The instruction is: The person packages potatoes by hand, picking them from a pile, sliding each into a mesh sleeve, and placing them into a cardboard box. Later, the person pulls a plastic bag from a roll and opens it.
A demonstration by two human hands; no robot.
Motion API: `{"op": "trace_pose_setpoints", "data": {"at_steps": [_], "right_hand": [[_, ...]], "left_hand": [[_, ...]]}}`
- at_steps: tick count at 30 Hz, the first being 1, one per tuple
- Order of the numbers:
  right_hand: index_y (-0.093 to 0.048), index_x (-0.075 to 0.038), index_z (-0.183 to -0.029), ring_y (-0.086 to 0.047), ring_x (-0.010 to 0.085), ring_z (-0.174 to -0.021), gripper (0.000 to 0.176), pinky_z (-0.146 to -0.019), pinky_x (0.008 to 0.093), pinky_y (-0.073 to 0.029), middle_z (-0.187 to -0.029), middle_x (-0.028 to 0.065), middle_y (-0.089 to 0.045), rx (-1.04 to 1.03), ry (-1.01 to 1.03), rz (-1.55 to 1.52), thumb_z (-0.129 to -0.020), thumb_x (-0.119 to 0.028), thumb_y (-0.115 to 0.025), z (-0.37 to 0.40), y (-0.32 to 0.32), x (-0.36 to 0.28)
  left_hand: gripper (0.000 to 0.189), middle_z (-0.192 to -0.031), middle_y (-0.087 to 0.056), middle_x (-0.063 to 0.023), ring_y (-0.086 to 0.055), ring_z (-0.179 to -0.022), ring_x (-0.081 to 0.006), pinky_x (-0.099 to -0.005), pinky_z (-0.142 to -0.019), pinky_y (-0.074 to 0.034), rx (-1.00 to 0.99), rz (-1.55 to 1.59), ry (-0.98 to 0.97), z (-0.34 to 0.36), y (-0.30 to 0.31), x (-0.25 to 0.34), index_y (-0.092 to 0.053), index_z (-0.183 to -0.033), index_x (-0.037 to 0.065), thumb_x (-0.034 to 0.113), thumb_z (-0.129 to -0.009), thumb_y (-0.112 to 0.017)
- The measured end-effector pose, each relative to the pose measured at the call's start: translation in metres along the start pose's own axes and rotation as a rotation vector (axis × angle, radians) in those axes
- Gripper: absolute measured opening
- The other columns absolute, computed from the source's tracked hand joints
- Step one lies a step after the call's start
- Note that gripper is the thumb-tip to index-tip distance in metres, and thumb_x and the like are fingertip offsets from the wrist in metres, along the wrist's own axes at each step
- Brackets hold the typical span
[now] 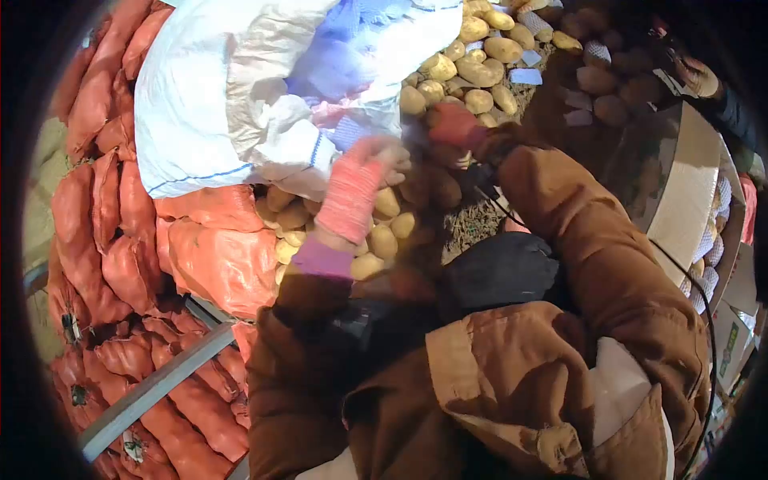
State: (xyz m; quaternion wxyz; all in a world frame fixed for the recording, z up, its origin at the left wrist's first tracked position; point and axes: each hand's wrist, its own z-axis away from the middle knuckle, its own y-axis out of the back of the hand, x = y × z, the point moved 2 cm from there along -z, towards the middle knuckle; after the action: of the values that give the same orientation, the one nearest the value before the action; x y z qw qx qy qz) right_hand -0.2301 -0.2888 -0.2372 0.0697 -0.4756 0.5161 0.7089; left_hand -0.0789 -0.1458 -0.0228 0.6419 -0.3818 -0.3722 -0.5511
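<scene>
By the near right edge of a large white woven sack (188, 120), the left hand (358, 188), in a coral knit glove, points forward, fingers partly curled; the right hand (458, 126), red-gloved, reaches forward-left, its fingers hard to read. Whether either grips anything cannot be told. Oval yellow potatoes (478, 74) lie beneath and beyond; bulging orange-red sacks (120, 216) line the left, a brown cardboard box (688, 180) the right.

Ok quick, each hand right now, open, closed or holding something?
Left hand: beside the white sack, grip can't be told.
Right hand: by the potatoes, grip can't be told.
</scene>
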Motion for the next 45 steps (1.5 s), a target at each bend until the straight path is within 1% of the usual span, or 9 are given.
{"op": "trace_pose_setpoints", "data": {"at_steps": [5,9,12,20,28,31,34,38,45], "right_hand": [[-0.052,-0.007,-0.134,-0.056,0.0326,-0.121,0.055,-0.097,0.0470,-0.051,-0.131,0.0170,-0.058,-0.162,-0.291,-1.775,-0.090,-0.038,-0.063,0.064,0.065,-0.015],[-0.036,-0.008,-0.147,-0.046,0.0354,-0.132,0.077,-0.106,0.0507,-0.044,-0.144,0.0157,-0.046,-0.196,-0.244,-1.780,-0.091,-0.056,-0.056,0.119,0.117,-0.079],[-0.044,-0.009,-0.142,-0.052,0.0269,-0.128,0.061,-0.099,0.0436,-0.049,-0.140,0.0087,-0.054,-0.111,-0.169,-1.778,-0.096,-0.048,-0.052,0.150,0.144,-0.115],[-0.044,-0.003,-0.139,-0.064,0.0383,-0.099,0.080,-0.085,0.0428,-0.053,-0.120,0.0211,-0.059,0.427,-0.197,0.020,-0.072,-0.037,-0.071,0.240,0.231,-0.148],[-0.050,0.000,-0.130,-0.055,0.0353,-0.118,0.067,-0.099,0.0414,-0.046,-0.126,0.0203,-0.056,1.042,-0.369,0.504,-0.068,-0.010,-0.075,0.473,0.324,-0.084],[-0.045,-0.005,-0.140,-0.041,0.0405,-0.133,0.058,-0.110,0.0420,-0.037,-0.149,0.0217,-0.035,0.664,-0.588,0.783,-0.084,-0.011,-0.061,0.549,0.321,0.002],[-0.062,-0.006,-0.123,-0.048,0.0350,-0.128,0.035,-0.108,0.0422,-0.039,-0.134,0.0163,-0.055,0.541,-0.558,0.833,-0.089,-0.014,-0.059,0.540,0.332,0.018],[-0.063,-0.006,-0.123,-0.055,0.0323,-0.121,0.039,-0.104,0.0377,-0.043,-0.126,0.0153,-0.060,0.763,-0.172,0.538,-0.084,0.001,-0.058,0.388,0.323,-0.079],[-0.073,-0.009,-0.099,-0.065,0.0327,-0.100,0.023,-0.086,0.0448,-0.053,-0.109,0.0150,-0.067,-0.324,-0.552,0.642,-0.080,-0.016,-0.062,0.193,0.136,0.099]], "left_hand": [[0.034,-0.113,-0.062,-0.0119,-0.062,-0.101,-0.0262,-0.0417,-0.089,-0.053,0.090,0.246,0.129,-0.030,0.008,-0.048,-0.053,-0.125,0.004,0.021,-0.096,-0.058],[0.046,-0.127,-0.058,-0.0162,-0.058,-0.112,-0.0364,-0.0476,-0.099,-0.048,0.000,0.653,0.446,-0.029,-0.054,-0.068,-0.047,-0.136,0.008,0.026,-0.096,-0.060],[0.040,-0.130,-0.055,-0.0142,-0.054,-0.119,-0.0353,-0.0513,-0.102,-0.045,-0.437,0.029,-0.228,-0.020,-0.085,-0.030,-0.046,-0.137,0.009,0.025,-0.101,-0.044],[0.019,-0.088,-0.057,-0.0016,-0.055,-0.081,-0.0093,-0.0243,-0.073,-0.047,-0.433,-0.551,-0.575,0.069,-0.165,0.036,-0.054,-0.095,0.005,-0.001,-0.083,-0.067],[0.016,-0.100,-0.063,-0.0144,-0.062,-0.095,-0.0252,-0.0352,-0.085,-0.048,-0.294,-0.700,-0.799,0.084,-0.140,0.069,-0.061,-0.105,-0.001,0.002,-0.091,-0.053],[0.019,-0.101,-0.063,-0.0122,-0.060,-0.093,-0.0238,-0.0308,-0.084,-0.047,-0.180,-1.082,-1.271,0.058,-0.091,0.061,-0.064,-0.105,-0.003,0.006,-0.091,-0.055],[0.015,-0.096,-0.065,-0.0036,-0.059,-0.091,-0.0115,-0.0266,-0.080,-0.049,-0.147,-0.195,-0.435,0.052,-0.080,0.045,-0.065,-0.104,0.001,0.007,-0.090,-0.064],[0.014,-0.097,-0.065,-0.0033,-0.060,-0.086,-0.0107,-0.0256,-0.077,-0.050,-0.108,-0.136,-0.322,0.042,-0.063,0.037,-0.065,-0.104,0.003,0.006,-0.090,-0.064],[0.018,-0.096,-0.064,-0.0065,-0.064,-0.085,-0.0143,-0.0268,-0.075,-0.054,-0.048,-0.027,-0.221,0.017,-0.039,0.026,-0.061,-0.108,0.001,0.009,-0.091,-0.064]]}}
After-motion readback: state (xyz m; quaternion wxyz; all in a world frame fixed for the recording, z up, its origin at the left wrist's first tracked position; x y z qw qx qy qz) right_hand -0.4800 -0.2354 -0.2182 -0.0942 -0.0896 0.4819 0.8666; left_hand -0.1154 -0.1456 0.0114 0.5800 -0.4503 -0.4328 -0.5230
